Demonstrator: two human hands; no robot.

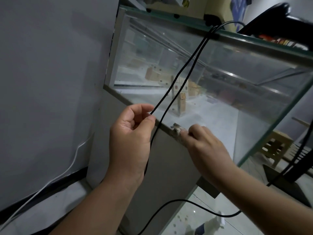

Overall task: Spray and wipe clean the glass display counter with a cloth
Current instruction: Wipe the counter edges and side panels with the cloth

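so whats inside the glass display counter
The counter holds small cardboard boxes on its white floor. Further right, reflections blur the contents, and the black cables hanging across the pane cover a strip.

Glossy glass counter (pixel 220 68), matt cable (pixel 186 68)

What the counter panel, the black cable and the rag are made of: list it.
The counter panel: clear glass, see-through with greenish cut edges. The black cable: likely rubber or plastic sheath, smooth, matt, bending freely. The rag: seems soft cloth, greyish and frayed, mostly hidden under the right hand.
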